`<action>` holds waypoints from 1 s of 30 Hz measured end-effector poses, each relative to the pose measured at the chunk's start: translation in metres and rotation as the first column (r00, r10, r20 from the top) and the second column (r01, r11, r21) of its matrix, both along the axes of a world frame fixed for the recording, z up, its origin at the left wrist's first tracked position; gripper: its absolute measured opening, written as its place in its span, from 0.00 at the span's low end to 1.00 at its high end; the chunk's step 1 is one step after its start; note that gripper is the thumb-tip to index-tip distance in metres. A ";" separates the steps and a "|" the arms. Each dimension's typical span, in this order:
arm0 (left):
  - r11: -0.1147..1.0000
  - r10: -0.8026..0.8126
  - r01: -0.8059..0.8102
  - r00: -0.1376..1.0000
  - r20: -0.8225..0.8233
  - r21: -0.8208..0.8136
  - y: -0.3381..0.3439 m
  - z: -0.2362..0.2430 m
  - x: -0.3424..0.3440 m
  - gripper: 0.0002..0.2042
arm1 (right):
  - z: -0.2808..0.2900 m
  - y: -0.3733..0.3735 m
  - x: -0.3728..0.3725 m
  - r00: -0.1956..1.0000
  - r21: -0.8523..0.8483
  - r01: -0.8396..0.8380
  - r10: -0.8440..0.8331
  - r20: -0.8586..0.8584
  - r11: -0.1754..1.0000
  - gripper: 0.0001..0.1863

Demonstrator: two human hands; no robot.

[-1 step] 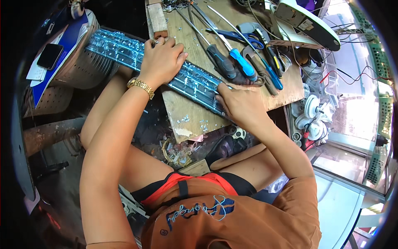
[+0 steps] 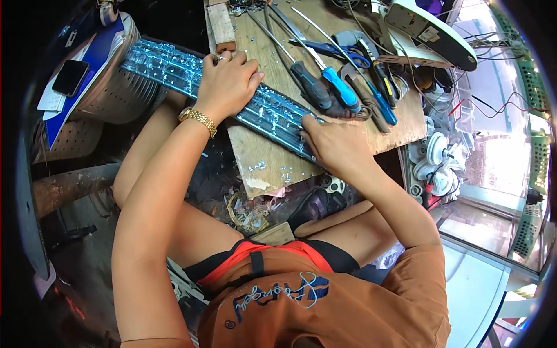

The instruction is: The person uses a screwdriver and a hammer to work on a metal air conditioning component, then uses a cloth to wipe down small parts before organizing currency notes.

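A long, flat panel (image 2: 270, 113) with a dark edge and a shiny, crinkled bluish surface lies slantwise across the wooden board (image 2: 246, 165), its far left part sticking out past the board. My left hand (image 2: 227, 87), with a gold watch on the wrist, is closed over the panel's middle, fingers curled at its far edge. Near the panel's right end, my right hand (image 2: 336, 145) grips it with the thumb on top; its other fingers are mostly hidden. What the panel is, I cannot tell.
Several screwdrivers, among them a blue-handled one (image 2: 341, 88), lie beyond the panel with blue-handled scissors (image 2: 354, 57) and a hammer (image 2: 351, 37). A white device (image 2: 429, 32) stands at the far right. A phone (image 2: 71, 78) rests on a blue folder on a perforated drum (image 2: 125, 95) at left.
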State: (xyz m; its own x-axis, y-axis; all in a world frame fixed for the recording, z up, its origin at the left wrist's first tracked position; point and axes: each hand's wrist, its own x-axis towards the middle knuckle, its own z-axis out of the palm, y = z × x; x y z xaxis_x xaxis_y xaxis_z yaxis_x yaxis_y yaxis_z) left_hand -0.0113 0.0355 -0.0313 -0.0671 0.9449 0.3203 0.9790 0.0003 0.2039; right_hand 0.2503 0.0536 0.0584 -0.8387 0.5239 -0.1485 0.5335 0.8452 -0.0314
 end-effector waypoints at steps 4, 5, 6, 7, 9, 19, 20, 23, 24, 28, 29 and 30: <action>1.000 0.009 -0.009 1.000 -0.016 0.024 0.000 -0.002 -0.001 0.14 | -0.009 0.001 -0.017 0.998 0.060 -0.061 0.060 0.018 0.996 0.06; 1.000 0.009 -0.008 1.000 -0.020 0.029 0.000 -0.003 0.000 0.14 | -0.010 0.001 -0.019 0.998 0.062 -0.065 0.065 0.003 0.996 0.06; 1.000 0.006 -0.005 1.000 -0.024 0.013 0.001 -0.003 0.000 0.14 | -0.011 0.002 -0.021 0.997 0.063 -0.070 0.071 -0.013 0.996 0.05; 1.000 0.007 -0.007 1.000 -0.023 0.010 0.001 -0.003 0.000 0.14 | -0.011 0.002 -0.022 0.997 0.060 -0.072 0.073 -0.013 0.996 0.05; 0.999 0.005 -0.004 0.999 -0.045 0.035 0.001 -0.004 0.000 0.14 | -0.010 0.002 -0.024 0.999 0.062 -0.053 0.053 0.011 0.997 0.06; 0.999 0.029 -0.028 0.999 -0.034 0.022 0.001 -0.007 -0.002 0.15 | -0.007 0.002 -0.022 0.996 0.044 -0.088 0.086 0.032 0.995 0.07; 0.999 0.035 -0.034 0.999 -0.034 0.029 0.001 -0.006 -0.003 0.15 | -0.007 0.002 -0.022 0.996 0.047 -0.084 0.083 0.033 0.995 0.07; 0.999 0.044 -0.045 0.998 -0.033 -0.013 0.001 -0.006 0.002 0.15 | -0.010 0.003 -0.013 0.996 0.028 -0.071 0.069 0.053 0.997 0.07; 0.999 0.049 -0.049 0.998 -0.046 -0.012 0.001 -0.006 0.001 0.15 | -0.011 0.003 -0.010 0.996 0.016 -0.064 0.063 0.061 0.998 0.06; 0.997 0.062 -0.065 0.994 -0.090 -0.036 0.001 -0.005 -0.002 0.15 | -0.014 0.003 -0.003 0.996 0.018 -0.083 0.083 0.025 0.996 0.06; 0.997 0.059 -0.063 0.994 -0.090 -0.039 0.000 -0.006 -0.002 0.15 | -0.016 0.004 -0.001 0.997 -0.002 -0.073 0.073 0.030 0.997 0.07; 0.998 0.055 -0.059 0.994 -0.094 -0.034 0.000 -0.006 -0.002 0.15 | -0.018 0.004 0.001 0.997 -0.022 -0.066 0.066 0.036 0.998 0.09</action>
State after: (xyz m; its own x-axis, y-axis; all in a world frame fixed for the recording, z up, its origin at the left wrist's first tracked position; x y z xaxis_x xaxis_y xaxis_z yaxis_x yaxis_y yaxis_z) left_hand -0.0134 0.0358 -0.0371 -0.0925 0.9518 0.2926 0.9919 0.0624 0.1105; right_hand 0.2517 0.0579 0.0408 -0.8652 0.4642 -0.1897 0.4778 0.8780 -0.0304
